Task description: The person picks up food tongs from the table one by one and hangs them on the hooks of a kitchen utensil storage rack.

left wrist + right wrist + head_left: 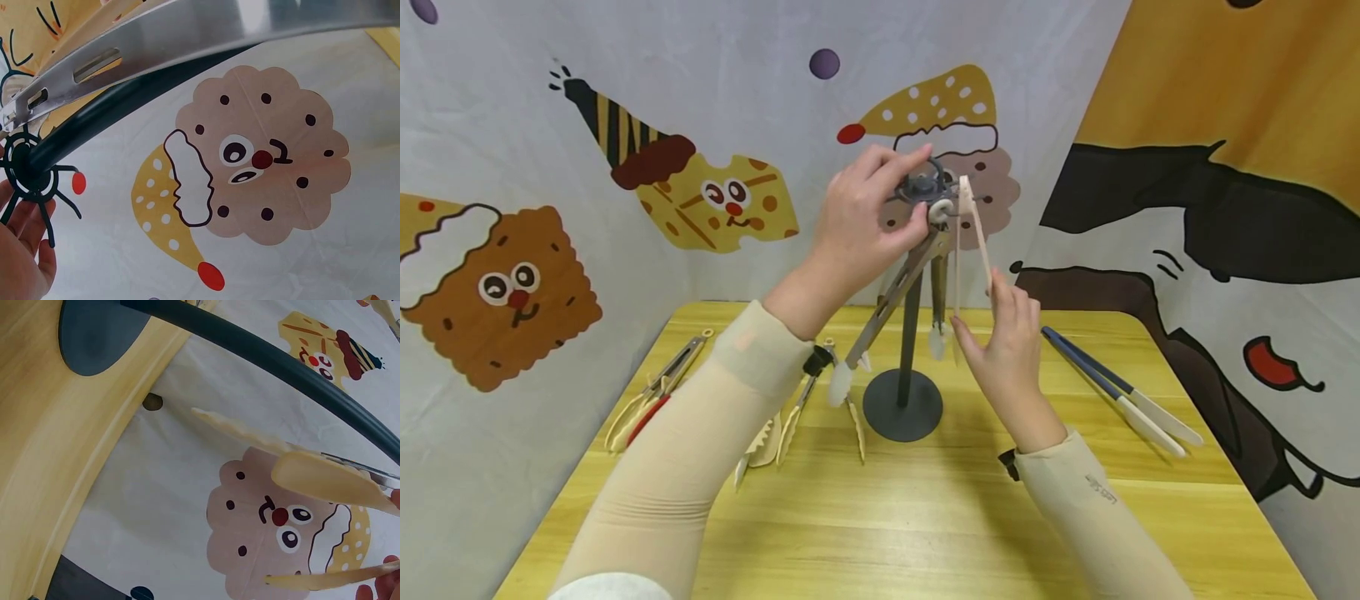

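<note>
A dark utensil stand has a round base (902, 406), a thin pole and a ring of hooks (922, 187) at its top. My left hand (865, 204) holds that hook ring between thumb and fingers; in the left wrist view its fingers curl beside the hooks (28, 165). At the stand's right, my right hand (1011, 358) grips the spread arms of beige tongs (976, 221), thumb on one arm, fingers on the other. Their top end is at the hooks; whether it hangs there I cannot tell. Metal tongs with pale tips (887, 296) hang below my left hand.
Other metal tongs (938, 287) hang behind the pole. Tongs with beige and red parts (655, 392) lie at the table's left, with several more (790, 417) partly behind my left arm. Blue tongs with pale tips (1116, 387) lie at the right. A printed cloth (760, 50) hangs behind the table.
</note>
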The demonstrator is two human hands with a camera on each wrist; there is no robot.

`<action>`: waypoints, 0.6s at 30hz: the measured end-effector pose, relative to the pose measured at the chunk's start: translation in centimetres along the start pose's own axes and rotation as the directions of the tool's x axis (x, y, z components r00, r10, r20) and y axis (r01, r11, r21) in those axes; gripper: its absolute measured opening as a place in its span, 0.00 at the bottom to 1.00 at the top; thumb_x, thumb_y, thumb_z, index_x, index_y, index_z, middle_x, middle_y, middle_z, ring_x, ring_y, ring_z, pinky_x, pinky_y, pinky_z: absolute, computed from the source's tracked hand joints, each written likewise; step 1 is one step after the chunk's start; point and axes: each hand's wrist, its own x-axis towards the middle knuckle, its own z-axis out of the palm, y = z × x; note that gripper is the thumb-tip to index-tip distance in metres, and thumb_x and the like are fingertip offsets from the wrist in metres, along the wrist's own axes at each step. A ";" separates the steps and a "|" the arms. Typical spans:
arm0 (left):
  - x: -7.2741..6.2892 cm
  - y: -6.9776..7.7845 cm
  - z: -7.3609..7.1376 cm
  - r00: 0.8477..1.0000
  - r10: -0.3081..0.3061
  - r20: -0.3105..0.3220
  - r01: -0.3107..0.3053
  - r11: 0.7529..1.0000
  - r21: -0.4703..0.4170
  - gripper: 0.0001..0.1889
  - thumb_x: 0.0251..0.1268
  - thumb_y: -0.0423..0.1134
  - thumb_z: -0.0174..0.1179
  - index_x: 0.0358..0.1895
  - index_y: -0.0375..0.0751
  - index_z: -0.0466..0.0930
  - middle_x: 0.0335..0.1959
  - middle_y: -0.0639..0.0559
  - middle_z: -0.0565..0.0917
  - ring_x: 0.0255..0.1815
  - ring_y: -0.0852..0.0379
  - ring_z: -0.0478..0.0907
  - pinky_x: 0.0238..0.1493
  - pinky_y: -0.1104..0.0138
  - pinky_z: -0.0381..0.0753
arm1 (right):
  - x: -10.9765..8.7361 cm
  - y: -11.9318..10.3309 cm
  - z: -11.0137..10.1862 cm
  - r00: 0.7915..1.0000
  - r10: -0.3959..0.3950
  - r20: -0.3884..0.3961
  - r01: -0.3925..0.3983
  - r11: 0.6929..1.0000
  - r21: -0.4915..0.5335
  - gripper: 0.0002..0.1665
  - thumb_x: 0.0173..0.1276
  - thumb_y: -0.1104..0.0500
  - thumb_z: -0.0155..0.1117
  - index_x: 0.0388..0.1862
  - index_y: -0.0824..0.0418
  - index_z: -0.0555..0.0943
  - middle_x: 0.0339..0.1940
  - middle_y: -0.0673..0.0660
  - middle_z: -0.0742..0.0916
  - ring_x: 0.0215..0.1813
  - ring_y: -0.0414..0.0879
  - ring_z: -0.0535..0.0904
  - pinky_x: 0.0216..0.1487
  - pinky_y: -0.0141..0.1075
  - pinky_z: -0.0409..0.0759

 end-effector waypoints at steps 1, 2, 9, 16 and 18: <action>0.0 0.0 0.0 1.000 0.001 0.000 -0.001 1.000 -0.002 0.26 0.61 0.43 0.55 0.64 0.46 0.72 0.44 0.47 0.77 0.37 0.56 0.71 0.44 0.59 0.70 | 0.0 0.0 0.0 1.000 0.004 0.004 -0.004 1.000 0.007 0.46 0.53 0.57 0.75 0.68 0.64 0.63 0.46 0.66 0.77 0.43 0.60 0.68 0.44 0.49 0.62; 0.0 0.0 0.0 1.000 0.002 -0.001 -0.002 1.000 -0.004 0.26 0.61 0.43 0.55 0.64 0.46 0.73 0.44 0.47 0.77 0.37 0.56 0.72 0.44 0.59 0.70 | -0.1 0.0 -0.1 1.000 0.010 0.009 -0.010 1.000 0.013 0.46 0.53 0.58 0.75 0.69 0.64 0.63 0.46 0.66 0.76 0.44 0.60 0.68 0.44 0.49 0.62; 0.0 0.0 0.0 1.000 -0.001 0.001 0.001 1.000 -0.011 0.26 0.61 0.43 0.56 0.64 0.46 0.73 0.44 0.47 0.77 0.37 0.55 0.71 0.44 0.60 0.69 | -0.3 0.3 -0.3 0.999 0.045 0.025 -0.045 0.999 0.029 0.45 0.55 0.63 0.72 0.71 0.60 0.62 0.49 0.66 0.76 0.43 0.60 0.67 0.42 0.49 0.63; 0.0 0.0 -0.1 1.000 -0.011 0.009 0.011 1.000 -0.015 0.26 0.61 0.42 0.55 0.64 0.47 0.72 0.44 0.47 0.77 0.37 0.56 0.71 0.44 0.60 0.69 | -0.5 0.5 -0.8 0.997 0.074 0.036 -0.077 0.992 0.096 0.42 0.58 0.60 0.69 0.71 0.57 0.64 0.52 0.66 0.76 0.46 0.60 0.68 0.44 0.49 0.64; 0.0 0.0 -0.1 1.000 -0.010 0.008 0.010 1.000 -0.017 0.26 0.61 0.42 0.55 0.64 0.46 0.73 0.44 0.47 0.77 0.37 0.56 0.71 0.44 0.60 0.69 | -0.7 0.7 -1.0 0.996 0.080 0.034 -0.083 0.989 0.122 0.41 0.59 0.58 0.68 0.70 0.58 0.64 0.52 0.66 0.76 0.47 0.59 0.68 0.46 0.49 0.64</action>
